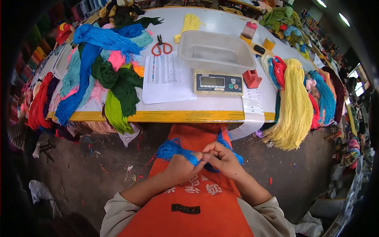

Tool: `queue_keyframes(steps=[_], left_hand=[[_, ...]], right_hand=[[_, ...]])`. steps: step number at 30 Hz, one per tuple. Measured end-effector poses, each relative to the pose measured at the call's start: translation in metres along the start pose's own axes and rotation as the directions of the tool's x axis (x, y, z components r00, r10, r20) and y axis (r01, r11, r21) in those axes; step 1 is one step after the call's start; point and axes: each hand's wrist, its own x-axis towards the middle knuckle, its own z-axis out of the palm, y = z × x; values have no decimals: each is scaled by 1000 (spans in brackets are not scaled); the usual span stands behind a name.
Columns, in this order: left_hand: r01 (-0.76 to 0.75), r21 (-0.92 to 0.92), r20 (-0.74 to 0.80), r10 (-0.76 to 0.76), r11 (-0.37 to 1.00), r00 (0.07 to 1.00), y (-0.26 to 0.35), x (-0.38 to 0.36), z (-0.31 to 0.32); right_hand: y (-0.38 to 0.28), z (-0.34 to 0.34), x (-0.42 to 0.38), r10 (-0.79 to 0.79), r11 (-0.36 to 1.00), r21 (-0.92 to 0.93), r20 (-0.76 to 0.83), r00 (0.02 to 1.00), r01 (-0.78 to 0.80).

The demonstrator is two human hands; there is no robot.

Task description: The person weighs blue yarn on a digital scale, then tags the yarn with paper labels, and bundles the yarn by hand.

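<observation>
My left hand is closed around a blue yarn skein, whose bunched strands stick out above and beside the fist. Pinched fingers of my right hand meet the left fingertips over my lap, and more blue strands run behind that hand. Whatever lies between the fingertips is too small to make out. Both hands are in front of an orange apron, just short of the table edge.
On the table stand a digital scale with a plastic tub, a printed sheet, red-handled scissors, and a red label holder by a label strip. Yarn heaps lie left; yellow yarn overhangs right.
</observation>
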Motion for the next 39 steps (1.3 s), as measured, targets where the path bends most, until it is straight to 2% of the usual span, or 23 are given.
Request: queue_keyframes(steps=[19,21,25,39], left_hand=[[79,-150,27,-76,986,997,-4,-4,4],[155,-152,103,-140,976,985,-6,-5,4],[112,-182,45,-105,977,993,-6,-4,8],[173,-240,110,-150,955,983,-7,-13,12]], right_hand=[[3,-2,2,21,1000,9,7,1000,-21],[4,-3,2,19,1000,14,14,1000,-19],[5,-4,3,26,999,25,19,999,-26],[18,2,1,59,998,35,-32,998,-58]])
